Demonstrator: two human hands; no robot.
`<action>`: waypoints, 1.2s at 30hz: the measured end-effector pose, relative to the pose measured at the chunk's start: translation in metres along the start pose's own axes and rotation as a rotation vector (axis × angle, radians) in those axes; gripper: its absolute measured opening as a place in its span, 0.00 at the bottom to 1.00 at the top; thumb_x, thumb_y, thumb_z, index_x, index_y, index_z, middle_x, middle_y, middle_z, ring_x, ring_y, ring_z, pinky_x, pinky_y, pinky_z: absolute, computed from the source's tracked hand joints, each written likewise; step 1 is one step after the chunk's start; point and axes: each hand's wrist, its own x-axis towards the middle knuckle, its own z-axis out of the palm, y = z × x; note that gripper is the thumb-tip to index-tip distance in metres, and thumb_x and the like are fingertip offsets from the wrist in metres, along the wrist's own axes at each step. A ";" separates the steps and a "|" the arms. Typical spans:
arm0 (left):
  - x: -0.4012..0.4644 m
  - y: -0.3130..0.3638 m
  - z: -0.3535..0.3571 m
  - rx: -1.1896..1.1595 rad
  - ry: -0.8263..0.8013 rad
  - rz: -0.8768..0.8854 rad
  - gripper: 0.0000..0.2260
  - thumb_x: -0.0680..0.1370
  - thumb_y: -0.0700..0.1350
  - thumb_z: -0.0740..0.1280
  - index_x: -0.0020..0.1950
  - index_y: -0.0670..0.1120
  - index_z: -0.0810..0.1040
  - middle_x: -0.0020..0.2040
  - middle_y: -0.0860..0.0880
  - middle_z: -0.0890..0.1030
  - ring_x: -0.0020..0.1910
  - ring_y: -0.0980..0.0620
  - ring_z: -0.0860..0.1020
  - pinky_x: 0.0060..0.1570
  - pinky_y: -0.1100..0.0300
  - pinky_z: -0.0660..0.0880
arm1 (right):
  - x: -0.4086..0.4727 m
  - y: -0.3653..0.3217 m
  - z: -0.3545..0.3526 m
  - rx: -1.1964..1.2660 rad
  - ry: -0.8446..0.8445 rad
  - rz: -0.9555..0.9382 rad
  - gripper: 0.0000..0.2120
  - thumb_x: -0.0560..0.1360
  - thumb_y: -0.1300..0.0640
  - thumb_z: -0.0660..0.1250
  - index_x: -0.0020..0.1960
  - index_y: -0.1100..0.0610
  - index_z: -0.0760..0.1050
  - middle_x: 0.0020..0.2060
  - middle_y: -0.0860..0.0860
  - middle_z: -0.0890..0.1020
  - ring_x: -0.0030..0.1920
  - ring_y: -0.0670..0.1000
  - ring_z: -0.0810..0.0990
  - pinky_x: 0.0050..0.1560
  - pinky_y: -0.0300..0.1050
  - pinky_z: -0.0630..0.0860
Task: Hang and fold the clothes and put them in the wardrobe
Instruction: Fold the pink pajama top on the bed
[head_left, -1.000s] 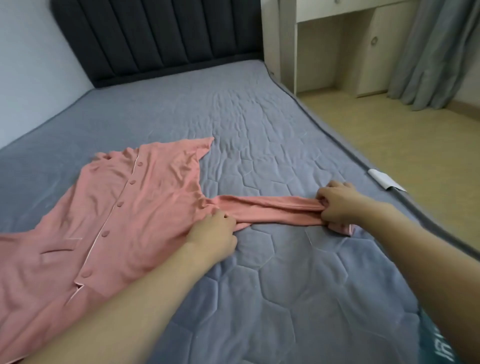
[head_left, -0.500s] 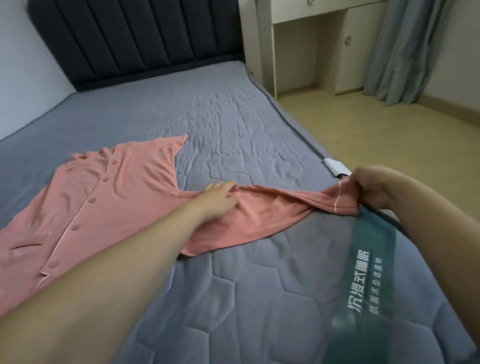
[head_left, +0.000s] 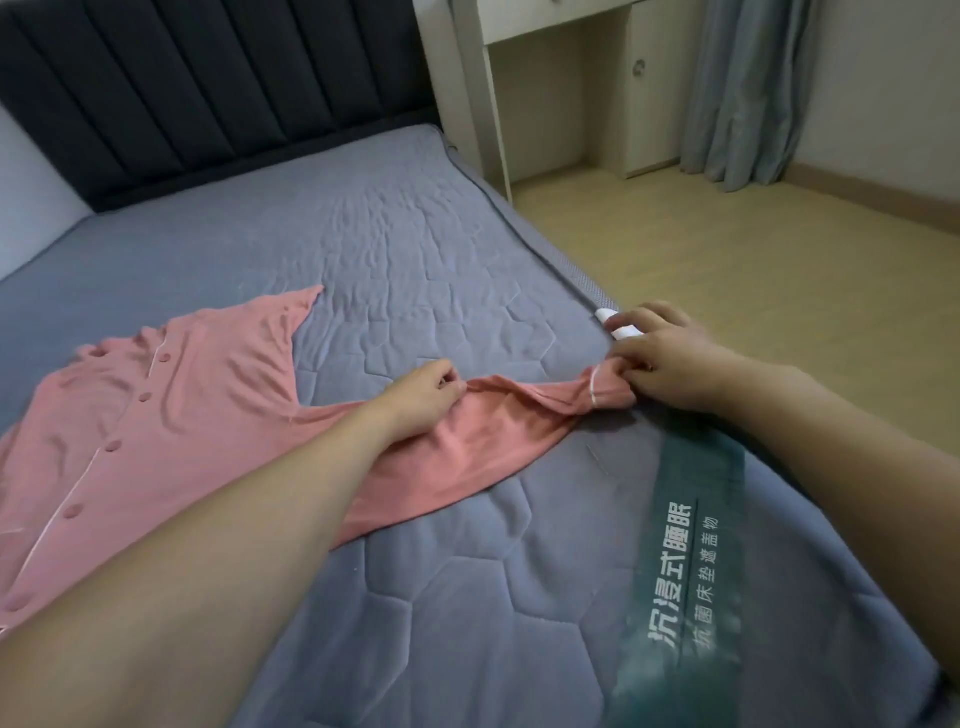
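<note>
A: Where is the pink shirt (head_left: 156, 415)?

B: Spread flat, buttons up, on the grey quilted bed (head_left: 415, 270). Its body lies on the side of the bed away from the wooden floor (head_left: 779, 291), and one sleeve (head_left: 519, 410) stretches toward the bed's floor-side edge.

A: And the hands?

B: The left hand (head_left: 421, 395) sits mid-sleeve, fingers curled and pinching the pink cloth. The right hand (head_left: 670, 364) is at the bed's floor-side edge, fingers closed round the sleeve's cuff, where a pale piping line shows.

A: Anything else near the bed?

B: A green printed band (head_left: 685, 561) runs across the mattress just beside the right forearm. A small white tag (head_left: 608, 316) peeks out by the right hand. The dark padded headboard (head_left: 208, 93) stands at the bed's far end.
</note>
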 end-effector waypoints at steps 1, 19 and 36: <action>0.001 -0.001 0.000 -0.012 0.003 0.004 0.08 0.82 0.50 0.61 0.48 0.47 0.73 0.47 0.47 0.79 0.52 0.44 0.78 0.53 0.52 0.73 | 0.005 -0.004 -0.003 0.251 0.074 0.076 0.10 0.78 0.58 0.64 0.53 0.61 0.81 0.57 0.57 0.78 0.59 0.56 0.73 0.59 0.41 0.69; -0.058 0.042 0.078 0.382 -0.001 0.104 0.42 0.68 0.76 0.34 0.79 0.59 0.41 0.80 0.56 0.39 0.78 0.53 0.37 0.69 0.32 0.34 | 0.007 0.015 0.007 -0.014 0.179 0.641 0.24 0.80 0.43 0.57 0.53 0.65 0.75 0.46 0.62 0.77 0.46 0.61 0.76 0.46 0.48 0.69; -0.256 -0.190 -0.049 0.306 -0.116 -0.302 0.31 0.81 0.64 0.46 0.80 0.54 0.41 0.81 0.53 0.41 0.79 0.54 0.41 0.76 0.51 0.38 | 0.000 -0.274 0.152 -0.037 -0.290 -0.222 0.31 0.80 0.39 0.52 0.78 0.53 0.53 0.79 0.52 0.51 0.78 0.51 0.50 0.75 0.52 0.45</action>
